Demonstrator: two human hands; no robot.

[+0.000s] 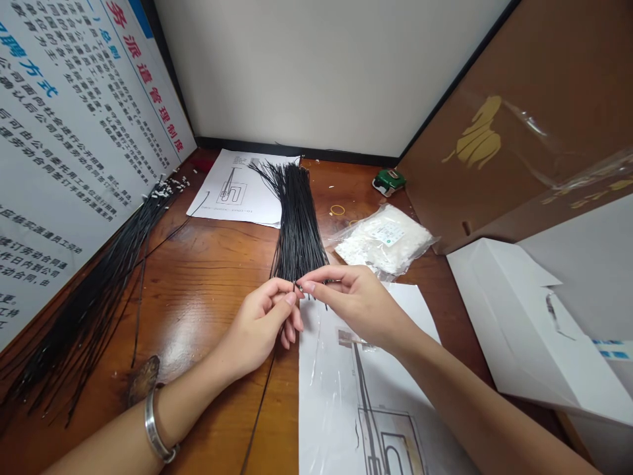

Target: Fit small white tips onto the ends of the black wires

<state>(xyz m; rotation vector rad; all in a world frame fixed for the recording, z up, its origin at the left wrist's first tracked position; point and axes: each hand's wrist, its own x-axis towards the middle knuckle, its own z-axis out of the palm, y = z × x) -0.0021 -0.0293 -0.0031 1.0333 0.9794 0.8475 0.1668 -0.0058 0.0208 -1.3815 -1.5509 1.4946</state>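
My left hand is closed in a pinch on a thin black wire, whose length trails down over the wooden table toward me. Close beside it, my right hand pinches thumb and forefinger together at the wire's upper end. Whatever lies between those right fingertips is too small to make out. Just beyond both hands lies a thick bundle of black wires, its near ends under and behind my fingers. A clear bag of small white pieces rests to the right of the bundle.
At left lies another bundle of black wires with white ends. Printed drawings lie on the table, one sheet near and one sheet far. A green tape measure, white box and brown panel stand right.
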